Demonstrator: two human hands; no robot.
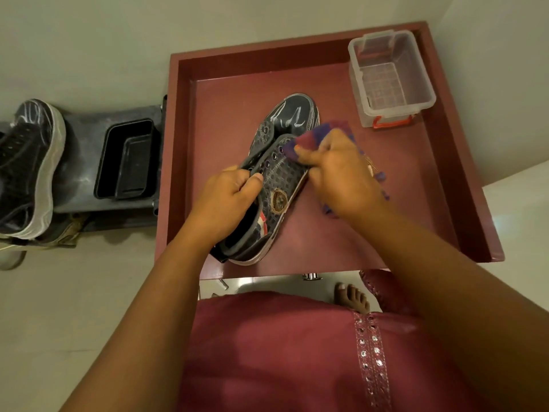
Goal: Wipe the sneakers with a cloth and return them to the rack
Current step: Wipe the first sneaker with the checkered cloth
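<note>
On the red tray-like table top lies the dark sneaker — light, soft-sided, best steadied at its collar — where the left hand pinches it while the right hand presses a bunched cloth against its laces.

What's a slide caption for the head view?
Left hand steadies a dark sneaker on the red tray while right hand wipes it with a cloth.

Looks like a home: pale tiled floor, bare foot, shoe rack holding a sneaker, plastic storage box.
</note>
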